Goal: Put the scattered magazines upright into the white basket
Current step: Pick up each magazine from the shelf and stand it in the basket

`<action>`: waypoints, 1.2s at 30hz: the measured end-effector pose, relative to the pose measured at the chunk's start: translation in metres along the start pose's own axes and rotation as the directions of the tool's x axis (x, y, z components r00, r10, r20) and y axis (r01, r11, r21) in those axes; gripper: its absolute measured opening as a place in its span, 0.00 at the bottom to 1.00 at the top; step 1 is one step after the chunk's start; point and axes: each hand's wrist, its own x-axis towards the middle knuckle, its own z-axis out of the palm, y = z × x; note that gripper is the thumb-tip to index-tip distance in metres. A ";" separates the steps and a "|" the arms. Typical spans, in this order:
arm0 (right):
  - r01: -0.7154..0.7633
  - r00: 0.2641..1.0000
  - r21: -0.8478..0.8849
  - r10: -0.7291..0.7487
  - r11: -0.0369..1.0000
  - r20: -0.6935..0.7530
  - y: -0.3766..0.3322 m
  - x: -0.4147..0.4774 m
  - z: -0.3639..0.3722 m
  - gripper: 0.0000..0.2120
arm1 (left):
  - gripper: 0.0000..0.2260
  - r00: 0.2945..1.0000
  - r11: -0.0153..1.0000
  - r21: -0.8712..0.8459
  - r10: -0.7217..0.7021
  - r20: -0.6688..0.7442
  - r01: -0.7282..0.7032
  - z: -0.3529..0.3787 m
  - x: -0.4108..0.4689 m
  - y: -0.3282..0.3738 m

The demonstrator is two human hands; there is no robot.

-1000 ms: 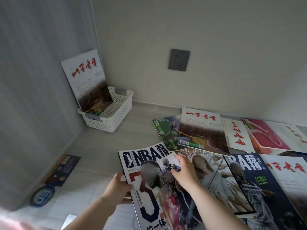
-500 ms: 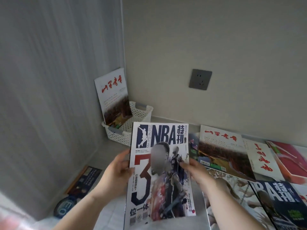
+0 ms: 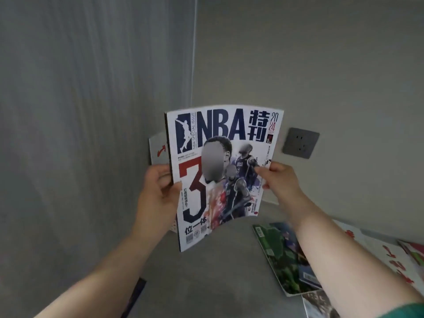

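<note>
**Setting.** A corner alcove seen from above. A grey worktop (image 3: 218, 276) meets a grey, grained side panel (image 3: 80, 134) on the left and a plain beige back wall (image 3: 332, 65). A dark grey socket (image 3: 300, 143) is set low in the back wall. Magazines lie flat at the right of the worktop. Nearest is a green magazine (image 3: 280, 255), partly crossed by the right forearm. Beyond it is a white magazine (image 3: 390, 255) with red script, and others overlap at the frame edge. A dark flat object (image 3: 135, 297) lies at the foot of the side panel, too hidden to identify.

**Held item.** The NBA magazine (image 3: 220, 171) is upright in the air in front of the corner, clear of the worktop. Its cover faces the camera and is slightly bowed.

**Left hand** (image 3: 158, 193). The grip is clasped on the spine edge, thumb on the cover and fingers behind.

**Right hand** (image 3: 278, 180). The grip pinches the opposite edge at mid-height, thumb on the cover and fingers behind. A green sleeve (image 3: 408, 312) shows at the lower right.

**Behind the held item.** A leaning magazine (image 3: 158, 149), white with a red mark, shows just above the left hand. A sliver of the perforated white basket (image 3: 173, 226) shows beside the left wrist; the rest of it is hidden.
</note>
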 end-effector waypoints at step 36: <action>-0.097 0.983 0.155 0.070 0.983 0.170 0.080 0.129 0.177 0.43 | 0.06 0.919 0.910 0.291 -0.188 -0.346 0.296 0.013 0.085 -0.133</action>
